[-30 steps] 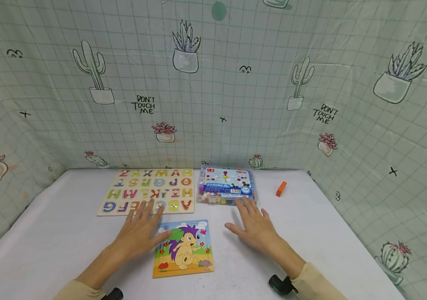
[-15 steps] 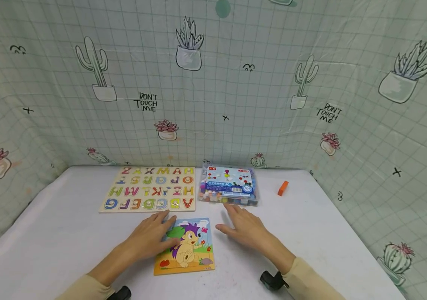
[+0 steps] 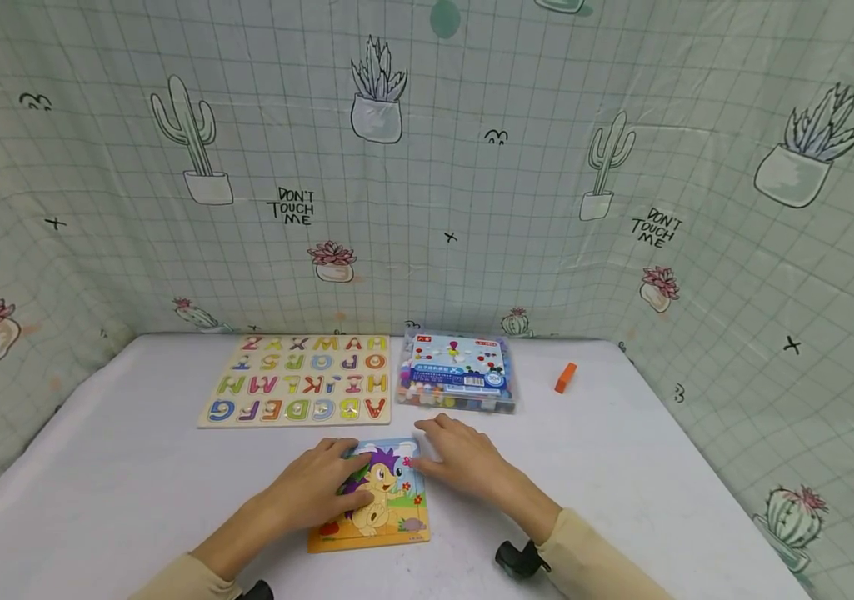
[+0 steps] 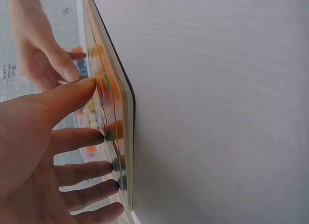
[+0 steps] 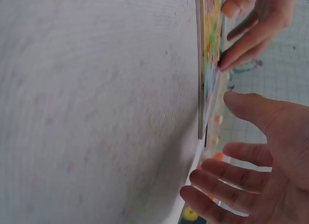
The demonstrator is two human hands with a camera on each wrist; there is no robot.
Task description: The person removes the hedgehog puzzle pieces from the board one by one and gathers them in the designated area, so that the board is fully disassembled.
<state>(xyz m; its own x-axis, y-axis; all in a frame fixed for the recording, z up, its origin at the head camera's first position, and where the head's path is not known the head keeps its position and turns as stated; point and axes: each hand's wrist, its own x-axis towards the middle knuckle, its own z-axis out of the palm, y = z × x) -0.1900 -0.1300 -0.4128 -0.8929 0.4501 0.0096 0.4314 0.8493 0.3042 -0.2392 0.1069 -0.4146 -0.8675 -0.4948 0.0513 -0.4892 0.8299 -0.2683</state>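
Note:
A square picture puzzle [image 3: 392, 510] with a purple-haired hedgehog lies flat on the table in front of me. My left hand [image 3: 322, 483] is spread over its left side. In the left wrist view, the thumb and fingertips rest on or just over the puzzle's face [image 4: 112, 96], the fingers nearly straight. Near the upper right corner hovers my right hand [image 3: 464, 457], its thumb over or beside the puzzle's edge; contact is unclear. The right wrist view shows its fingers [image 5: 236, 175] spread with nothing between them, just beyond the puzzle's corner [image 5: 202, 132].
Behind the puzzle lies a wooden alphabet board [image 3: 292, 383]. To its right stands a clear plastic box [image 3: 458, 372] of colourful pieces with a printed label. An orange block [image 3: 565, 377] lies farther right. A patterned cloth [image 3: 412, 192] walls in the table's back and sides.
Both hands have come lower and closer together: the left moved right and down onto the puzzle, the right moved left towards its upper right corner. The puzzle stays in place.

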